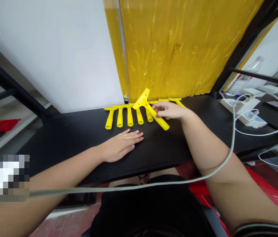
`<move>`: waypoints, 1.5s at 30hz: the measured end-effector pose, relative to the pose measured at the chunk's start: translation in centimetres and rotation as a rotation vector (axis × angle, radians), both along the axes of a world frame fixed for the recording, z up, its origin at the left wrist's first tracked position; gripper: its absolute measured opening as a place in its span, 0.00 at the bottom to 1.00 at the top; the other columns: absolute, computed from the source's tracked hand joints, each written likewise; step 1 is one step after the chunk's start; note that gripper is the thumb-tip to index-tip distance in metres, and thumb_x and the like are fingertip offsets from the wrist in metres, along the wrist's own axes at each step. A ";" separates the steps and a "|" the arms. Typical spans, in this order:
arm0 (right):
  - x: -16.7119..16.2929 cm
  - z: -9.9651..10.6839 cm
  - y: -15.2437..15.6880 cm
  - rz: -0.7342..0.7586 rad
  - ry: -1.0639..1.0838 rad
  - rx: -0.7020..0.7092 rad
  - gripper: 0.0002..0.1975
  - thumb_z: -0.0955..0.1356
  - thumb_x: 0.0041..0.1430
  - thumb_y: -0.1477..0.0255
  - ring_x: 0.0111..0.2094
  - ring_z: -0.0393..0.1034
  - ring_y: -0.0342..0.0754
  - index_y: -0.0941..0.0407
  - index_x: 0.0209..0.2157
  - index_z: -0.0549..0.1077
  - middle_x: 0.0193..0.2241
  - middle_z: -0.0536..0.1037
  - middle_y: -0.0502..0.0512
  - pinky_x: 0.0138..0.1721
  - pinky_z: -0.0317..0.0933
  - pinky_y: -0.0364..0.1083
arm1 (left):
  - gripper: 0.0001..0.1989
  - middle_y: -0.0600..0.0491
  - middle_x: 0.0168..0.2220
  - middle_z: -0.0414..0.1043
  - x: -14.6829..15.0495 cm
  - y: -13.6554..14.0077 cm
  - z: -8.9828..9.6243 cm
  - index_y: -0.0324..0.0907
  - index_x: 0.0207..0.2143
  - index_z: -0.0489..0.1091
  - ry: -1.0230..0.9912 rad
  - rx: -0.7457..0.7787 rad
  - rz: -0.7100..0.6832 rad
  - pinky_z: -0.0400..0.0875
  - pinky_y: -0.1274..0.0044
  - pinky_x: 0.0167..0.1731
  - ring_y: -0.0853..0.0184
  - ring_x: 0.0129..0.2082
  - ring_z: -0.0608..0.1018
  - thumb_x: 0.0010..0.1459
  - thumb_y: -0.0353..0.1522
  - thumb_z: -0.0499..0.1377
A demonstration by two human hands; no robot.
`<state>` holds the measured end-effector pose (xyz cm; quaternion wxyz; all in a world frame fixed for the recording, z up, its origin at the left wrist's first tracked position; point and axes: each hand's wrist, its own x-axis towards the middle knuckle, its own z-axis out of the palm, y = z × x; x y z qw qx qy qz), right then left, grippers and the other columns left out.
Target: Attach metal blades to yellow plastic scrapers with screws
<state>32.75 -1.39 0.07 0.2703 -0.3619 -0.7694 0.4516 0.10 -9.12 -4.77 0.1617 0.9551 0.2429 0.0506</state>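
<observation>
My right hand is closed around the handle of a yellow T-shaped squeegee handle, which is tilted, its wide head up to the left and its round end down to the right. Behind it, a row of similar yellow T-shaped pieces lies along the back of the black table, round ends toward me. Some of the row is hidden by my right hand and the held piece. My left hand rests flat on the table in front of the row, fingers stretched out and holding nothing.
A white panel and a yellow plastic-covered panel stand behind the table. To the right are power strips, a clear bottle and loose cables. A pale cable hangs across the front, over my right arm.
</observation>
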 end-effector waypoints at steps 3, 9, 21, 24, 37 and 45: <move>0.5 0.4 -0.2 0.013 -0.022 0.003 0.13 0.72 0.49 0.76 0.32 0.73 0.45 0.57 0.39 0.80 0.33 0.81 0.50 0.34 0.66 0.44 | 0.26 0.52 0.76 0.55 1.5 1.6 0.0 0.50 0.75 0.59 -0.012 0.018 -0.073 0.46 0.58 0.77 0.59 0.78 0.55 0.78 0.34 0.45; -0.1 0.7 -0.8 0.053 0.064 -0.037 0.14 0.76 0.49 0.72 0.32 0.73 0.45 0.57 0.40 0.79 0.32 0.80 0.50 0.35 0.66 0.44 | 0.21 0.45 0.67 0.72 2.2 1.5 0.6 0.47 0.65 0.71 -0.257 0.140 -0.083 0.62 0.57 0.72 0.54 0.69 0.71 0.72 0.34 0.57; -6.2 -0.3 -4.1 0.059 0.139 0.224 0.17 0.76 0.59 0.65 0.29 0.65 0.41 0.55 0.46 0.72 0.39 0.75 0.51 0.28 0.61 0.43 | 0.20 0.47 0.51 0.78 6.1 0.2 1.7 0.44 0.55 0.70 -1.181 -0.755 0.483 0.83 0.72 0.41 0.62 0.45 0.83 0.65 0.43 0.67; -3.8 0.4 -4.4 0.058 -0.007 0.227 0.13 0.73 0.63 0.65 0.31 0.66 0.43 0.53 0.44 0.69 0.42 0.74 0.52 0.31 0.63 0.44 | 0.18 0.50 0.42 0.78 4.9 0.4 2.1 0.43 0.48 0.72 -1.249 -0.698 0.529 0.78 0.78 0.30 0.67 0.35 0.80 0.63 0.43 0.68; 2.2 -4.9 -8.7 -0.225 -0.604 0.643 0.08 0.67 0.67 0.78 0.46 0.74 0.59 0.56 0.46 0.75 0.43 0.79 0.62 0.52 0.68 0.59 | 0.14 0.56 0.27 0.70 1.9 3.1 1.9 0.42 0.40 0.74 -1.162 -0.591 0.547 0.67 0.75 0.26 0.68 0.25 0.72 0.61 0.43 0.66; 1.2 -1.6 -13.9 -0.304 0.368 0.963 0.25 0.72 0.65 0.70 0.38 0.73 0.54 0.45 0.63 0.72 0.40 0.75 0.56 0.41 0.71 0.57 | 0.14 0.55 0.28 0.71 1.9 2.9 2.0 0.41 0.41 0.74 -1.170 -0.564 0.512 0.68 0.75 0.27 0.68 0.26 0.72 0.62 0.43 0.65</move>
